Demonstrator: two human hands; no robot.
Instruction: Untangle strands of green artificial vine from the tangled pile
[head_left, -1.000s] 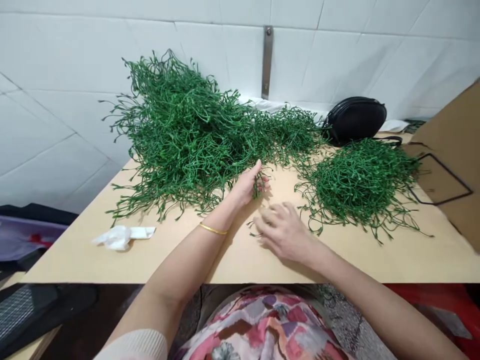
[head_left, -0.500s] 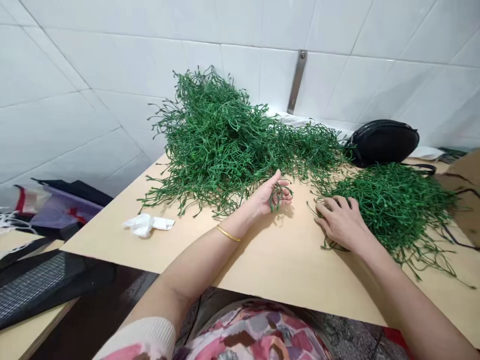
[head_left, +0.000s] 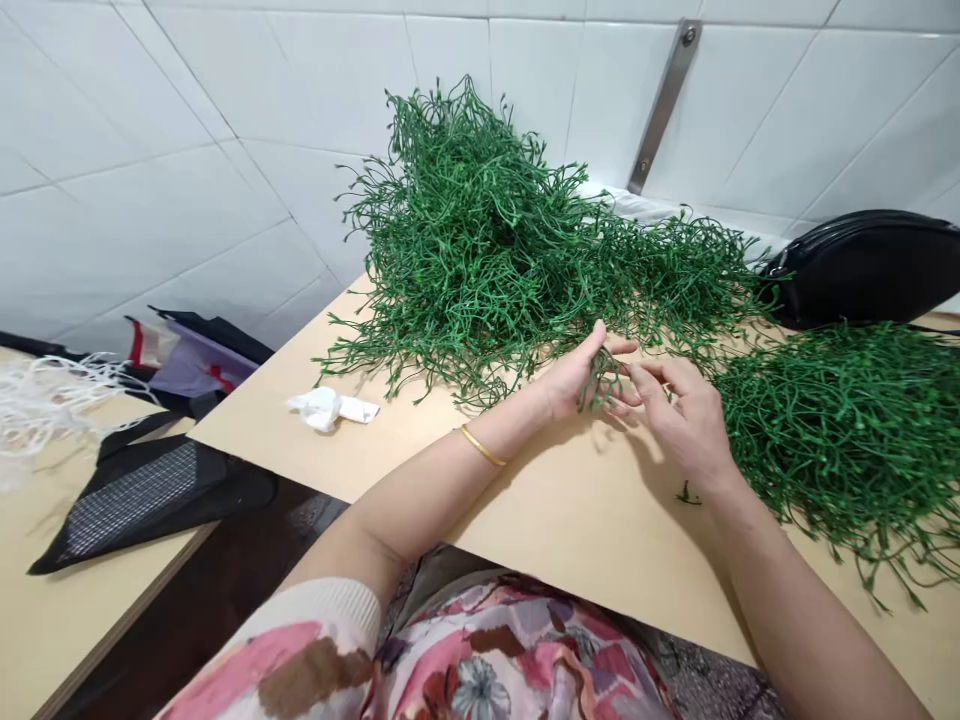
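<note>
Several green artificial stems [head_left: 598, 385] lie in my left hand [head_left: 581, 380], palm up, its fingers curled loosely beneath them. My right hand [head_left: 686, 415] meets it from the right, thumb and forefinger pinched on a green stem at the left fingertips. Behind my hands rises a large tangled heap of green stems [head_left: 480, 240], reaching up against the wall. A second pile of stems [head_left: 855, 430] spreads just right of my right hand. One short green piece [head_left: 687, 494] rests on the table by my right wrist.
Crumpled white tissue [head_left: 330, 407] lies on the pale table [head_left: 540, 510] at left. A black pouch [head_left: 870, 265] stands at the back right. Beyond the left edge are a black mesh item [head_left: 135, 495], white cords [head_left: 60, 400] and a purple item [head_left: 187, 360].
My right hand has left the table beside the right pile and come over to my left hand, now pinching a stem there. The view has shifted, moving the scene's left side further into frame.
</note>
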